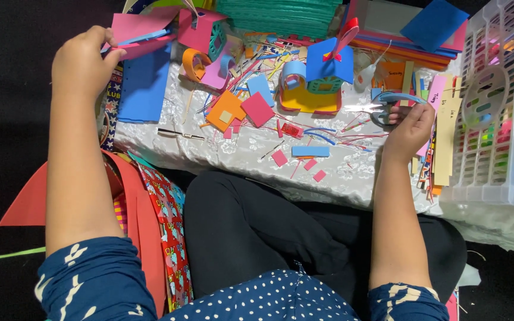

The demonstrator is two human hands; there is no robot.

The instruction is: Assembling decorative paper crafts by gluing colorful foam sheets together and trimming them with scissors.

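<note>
Far left: the left hand [81, 62] is raised over the left end of the table, fingers curled closed around the near end of a pink foam sheet [141, 27] with a thin light-blue strip [141, 39] lying along it. The sheet runs rightward and slightly away from the fingers, its long axis roughly parallel to the table's far edge. Directly below it lies a flat blue rectangular foam sheet [145, 83], long axis running towards the person, just beside the left wrist.

Centre: the low table covered in a silvery patterned cloth [245, 154] carries scattered offcuts, including an orange foam square [226, 110] touching a pinkish-red foam square [258, 109], and a short light-blue strip [310, 151] near the front edge. Behind these stands a small paper house with a blue roof and yellow base [322, 80].

Right: the right hand [410, 128] rests at the table's right end, fingers closed through the handles of a pair of scissors with grey-blue handles [388, 106]. The blades point leftward, towards the paper house, long axis nearly level with the table edge; whether the blades are parted cannot be told. A white plastic lattice basket [489, 119] stands just right of this hand.

Governing relation: the pink sheet and the scissors are well apart, at opposite ends of the table, with the scissor blades directed towards the left hand's side. The left hand alone is in contact with the sheet.
</note>
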